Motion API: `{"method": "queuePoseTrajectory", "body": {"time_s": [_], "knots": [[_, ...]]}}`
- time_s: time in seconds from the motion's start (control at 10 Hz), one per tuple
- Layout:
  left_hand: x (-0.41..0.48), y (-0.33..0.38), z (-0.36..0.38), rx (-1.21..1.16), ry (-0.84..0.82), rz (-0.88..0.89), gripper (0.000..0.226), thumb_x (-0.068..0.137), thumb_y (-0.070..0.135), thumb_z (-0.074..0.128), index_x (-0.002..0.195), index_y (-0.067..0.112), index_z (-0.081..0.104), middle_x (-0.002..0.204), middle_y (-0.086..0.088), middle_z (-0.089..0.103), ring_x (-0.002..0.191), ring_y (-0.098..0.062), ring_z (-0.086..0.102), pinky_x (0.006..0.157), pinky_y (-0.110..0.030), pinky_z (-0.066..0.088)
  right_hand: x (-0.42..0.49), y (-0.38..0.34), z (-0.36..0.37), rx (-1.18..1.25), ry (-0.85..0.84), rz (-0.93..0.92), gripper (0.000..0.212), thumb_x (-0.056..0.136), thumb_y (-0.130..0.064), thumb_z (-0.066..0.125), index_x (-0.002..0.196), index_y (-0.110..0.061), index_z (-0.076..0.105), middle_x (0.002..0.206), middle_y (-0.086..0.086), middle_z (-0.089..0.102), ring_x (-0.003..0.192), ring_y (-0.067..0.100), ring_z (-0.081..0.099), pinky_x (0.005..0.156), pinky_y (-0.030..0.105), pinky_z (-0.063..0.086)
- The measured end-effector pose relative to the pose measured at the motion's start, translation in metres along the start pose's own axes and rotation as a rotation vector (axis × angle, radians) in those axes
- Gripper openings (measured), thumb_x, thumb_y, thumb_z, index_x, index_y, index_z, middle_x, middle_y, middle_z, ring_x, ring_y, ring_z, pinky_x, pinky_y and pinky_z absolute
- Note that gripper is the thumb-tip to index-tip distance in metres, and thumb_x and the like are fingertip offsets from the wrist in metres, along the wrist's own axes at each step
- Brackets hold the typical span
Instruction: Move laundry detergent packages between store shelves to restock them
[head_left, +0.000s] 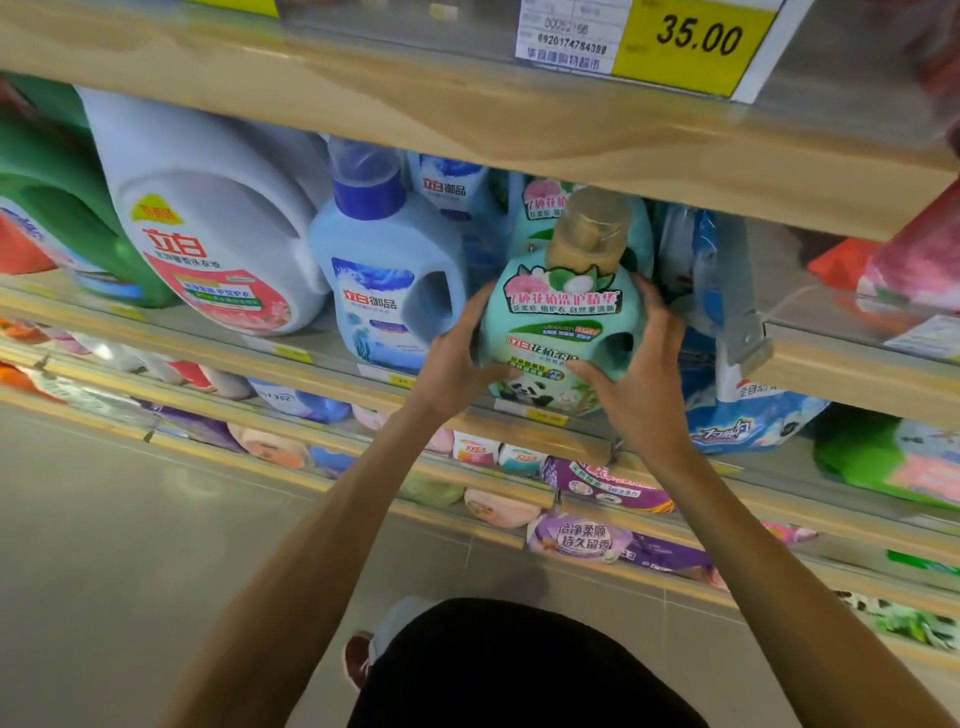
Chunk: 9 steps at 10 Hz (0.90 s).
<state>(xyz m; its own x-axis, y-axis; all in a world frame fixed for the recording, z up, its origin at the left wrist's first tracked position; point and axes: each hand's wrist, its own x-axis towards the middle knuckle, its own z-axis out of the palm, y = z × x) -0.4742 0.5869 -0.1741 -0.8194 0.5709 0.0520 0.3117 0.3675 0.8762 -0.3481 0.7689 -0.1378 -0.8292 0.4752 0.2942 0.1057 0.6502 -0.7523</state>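
A mint-green detergent bottle (563, 322) with a gold cap, flower label and panda picture stands at the front edge of the middle shelf (332, 358). My left hand (457, 358) grips its left side and my right hand (636, 374) grips its right side, thumbs across the front. Another bottle of the same kind (540, 208) stands right behind it, mostly hidden.
A light-blue bottle (387, 275) with a blue cap stands just left, then a large white jug (213, 228) and a green jug (57, 208). Blue refill bags (727, 364) hang to the right. The upper shelf board (519, 130) overhangs closely. Lower shelves hold several soft pouches.
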Motion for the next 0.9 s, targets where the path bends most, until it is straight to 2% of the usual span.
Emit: {"method": "queuePoseTrajectory", "body": {"time_s": [0.1, 0.3, 0.4, 0.5, 0.6, 0.7, 0.8, 0.9], "knots": [[-0.002, -0.003, 0.001, -0.022, 0.007, -0.03, 0.107, 0.07, 0.017, 0.09, 0.154, 0.035, 0.026, 0.135, 0.006, 0.061, 0.125, -0.017, 0.06, 0.097, -0.047, 0.057, -0.002, -0.002, 0.0, -0.009, -0.011, 0.019, 0.102, 0.075, -0.022, 0.086, 0.154, -0.027, 0.02, 0.146, 0.009, 0.028, 0.138, 0.019, 0.036, 0.109, 0.028, 0.036], [-0.004, 0.0, -0.001, -0.012, -0.021, -0.019, 0.104, 0.075, 0.016, 0.087, 0.156, 0.028, 0.023, 0.137, 0.004, 0.06, 0.125, -0.014, 0.061, 0.096, -0.043, 0.058, -0.005, -0.004, -0.002, -0.032, -0.019, 0.03, 0.102, 0.078, -0.027, 0.084, 0.155, -0.029, 0.018, 0.147, 0.007, 0.028, 0.14, 0.02, 0.036, 0.11, 0.034, 0.039], [-0.008, 0.006, -0.004, 0.036, -0.051, 0.013, 0.104, 0.076, 0.023, 0.083, 0.157, 0.026, 0.018, 0.143, 0.0, 0.056, 0.13, -0.019, 0.057, 0.098, -0.05, 0.055, -0.01, -0.012, 0.0, -0.066, 0.014, 0.048, 0.102, 0.079, -0.028, 0.082, 0.156, -0.035, 0.015, 0.148, 0.005, 0.029, 0.137, 0.021, 0.04, 0.102, 0.032, 0.042], [-0.013, 0.012, -0.008, 0.097, -0.06, 0.03, 0.099, 0.079, 0.019, 0.082, 0.156, 0.022, 0.02, 0.142, 0.0, 0.057, 0.128, -0.021, 0.058, 0.098, -0.047, 0.055, -0.016, -0.018, 0.0, -0.132, 0.038, 0.047, 0.103, 0.081, -0.022, 0.079, 0.156, -0.035, 0.009, 0.148, 0.007, 0.03, 0.138, 0.025, 0.04, 0.102, 0.045, 0.047], [-0.021, 0.02, -0.018, 0.176, -0.082, 0.078, 0.087, 0.083, 0.021, 0.08, 0.153, 0.017, 0.028, 0.137, -0.004, 0.06, 0.121, -0.022, 0.06, 0.095, -0.043, 0.055, -0.023, -0.021, -0.006, -0.234, -0.013, 0.046, 0.105, 0.082, -0.021, 0.076, 0.157, -0.033, 0.003, 0.15, 0.012, 0.029, 0.135, 0.035, 0.04, 0.099, 0.055, 0.049], [-0.026, 0.025, -0.032, 0.283, -0.13, 0.085, 0.082, 0.088, 0.022, 0.075, 0.155, 0.014, 0.029, 0.139, -0.004, 0.055, 0.121, -0.022, 0.057, 0.101, -0.04, 0.05, -0.03, -0.021, -0.017, -0.346, -0.12, 0.062, 0.11, 0.084, -0.029, 0.076, 0.156, -0.033, -0.008, 0.151, 0.016, 0.028, 0.133, 0.041, 0.041, 0.094, 0.057, 0.05], [-0.038, 0.035, -0.051, 0.457, -0.256, 0.081, 0.076, 0.092, 0.033, 0.068, 0.155, 0.014, 0.03, 0.145, -0.011, 0.051, 0.132, -0.03, 0.051, 0.107, -0.046, 0.044, -0.043, -0.026, -0.026, -0.452, -0.238, 0.14, 0.106, 0.088, -0.04, 0.071, 0.156, -0.03, -0.009, 0.143, 0.021, 0.036, 0.124, 0.042, 0.049, 0.086, 0.056, 0.053], [-0.05, 0.045, -0.068, 0.737, -0.311, 0.042, 0.062, 0.096, 0.037, 0.061, 0.151, 0.02, 0.039, 0.145, -0.013, 0.049, 0.134, -0.032, 0.047, 0.103, -0.045, 0.042, -0.057, -0.033, -0.03, -0.669, -0.358, 0.182, 0.083, 0.09, -0.043, 0.066, 0.154, -0.022, 0.018, 0.136, 0.02, 0.04, 0.125, 0.042, 0.047, 0.093, 0.055, 0.05]]}}
